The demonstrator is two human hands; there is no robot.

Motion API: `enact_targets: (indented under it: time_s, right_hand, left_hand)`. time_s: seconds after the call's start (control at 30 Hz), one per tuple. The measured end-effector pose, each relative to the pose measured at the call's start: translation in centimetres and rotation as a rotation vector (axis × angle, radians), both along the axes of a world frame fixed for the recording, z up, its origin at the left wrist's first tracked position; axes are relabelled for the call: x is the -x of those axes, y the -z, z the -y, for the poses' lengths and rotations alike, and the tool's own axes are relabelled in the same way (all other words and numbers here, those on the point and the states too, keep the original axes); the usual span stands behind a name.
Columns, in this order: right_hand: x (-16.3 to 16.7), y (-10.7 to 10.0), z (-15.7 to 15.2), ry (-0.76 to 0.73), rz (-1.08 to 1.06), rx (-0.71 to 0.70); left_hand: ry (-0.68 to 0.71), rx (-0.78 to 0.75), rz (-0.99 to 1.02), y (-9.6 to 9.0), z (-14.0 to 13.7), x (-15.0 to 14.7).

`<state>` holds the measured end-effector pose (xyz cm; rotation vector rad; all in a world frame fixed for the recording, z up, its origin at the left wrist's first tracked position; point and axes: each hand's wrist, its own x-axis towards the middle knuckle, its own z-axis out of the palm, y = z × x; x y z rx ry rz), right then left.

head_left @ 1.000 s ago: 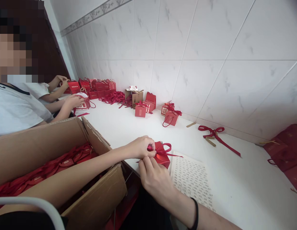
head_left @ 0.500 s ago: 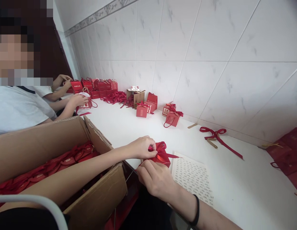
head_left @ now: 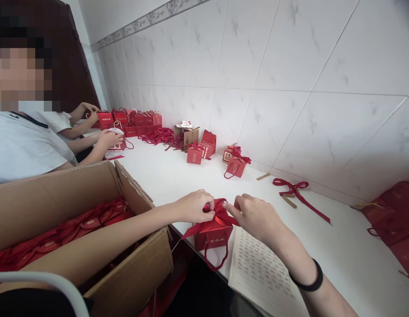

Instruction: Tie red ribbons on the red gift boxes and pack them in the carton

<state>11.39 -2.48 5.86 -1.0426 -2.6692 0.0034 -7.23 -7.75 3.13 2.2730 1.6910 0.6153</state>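
A white counter runs along a tiled wall. At its near edge sits a small red gift box, its cord handle dangling over the edge and its gold print too small to read. The left hand and right hand each pinch the red ribbon bow on top, hiding part of it. A printed sheet lies just beside the box.

A cardboard carton of red ribbons (left of a printed sheet) adjoins the white table.
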Motion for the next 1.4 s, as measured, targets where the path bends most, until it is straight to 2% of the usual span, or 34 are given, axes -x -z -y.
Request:
enact_targets:
  time_s: [0.03, 0.1, 0.17, 0.27, 0.4, 0.5, 0.6, 0.67, 0.73, 0.87, 1.0, 1.13, 1.3, 1.4]
  right_hand:
    - [-0.2, -0.1, -0.7, -0.001, 0.065, 0.147]
    - [-0.5, 0.0, -1.6, -0.094, 0.118, 0.481]
    - [-0.6, 0.1, -2.0, -0.173, 0.099, 0.714]
    - [-0.9, -0.2, -2.2, -0.228, 0.087, 0.819]
    - [-1.6, -0.8, -2.9, -0.316, 0.184, 0.942]
    - [-1.6, -0.1, -3.8, -0.227, 0.051, 0.9]
    - [-0.8, 1.2, -4.5, -0.223, -0.264, 0.823]
    - [-0.1, 2.0, -4.8, -0.297, -0.355, 0.891]
    - [0.5, 2.6, -4.8, -0.338, -0.372, 0.97]
    - [1.0, 3.3, -4.8, -0.314, -0.392, 0.99]
    - [0.8, 3.3, -4.8, -0.256, -0.381, 0.939]
    - [0.5, 3.0, -4.9, -0.211, -0.262, 0.99]
    - [0.3, 2.7, -4.8, -0.236, -0.262, 1.061]
    - [0.2, 2.7, -4.8, -0.258, -0.278, 1.074]
  left_hand:
    - [-0.001, 0.004, 0.001, 0.0, 0.0, 0.0]
    - [-0.002, 0.007, -0.002, -0.1, 0.1, 0.0]
    - [0.0, 0.0, -0.009, -0.1, 0.1, 0.0]
    - [0.011, -0.005, -0.01, 0.0, 0.1, 0.1]
    - [0.039, 0.017, 0.006, -0.3, 0.2, 0.3]
    - [0.013, 0.092, 0.102, -1.2, 0.6, 0.9]
    - [-0.146, 0.119, 0.144, -2.2, 1.4, 1.5]
    - [-0.317, 0.142, 0.076, -2.7, 2.0, 1.7]
    - [-0.409, 0.223, 0.029, -2.6, 2.2, 1.8]
    - [-0.372, 0.357, 0.152, -1.4, 1.9, 1.8]
    - [-0.333, 0.338, 0.307, -0.3, 1.4, 2.1]
    - [-0.358, 0.32, 0.424, 0.1, 1.4, 2.1]
    - [-0.426, 0.41, 0.459, 0.2, 1.4, 1.6]
    - [-0.421, 0.328, 0.368, 0.3, 1.7, 1.4]
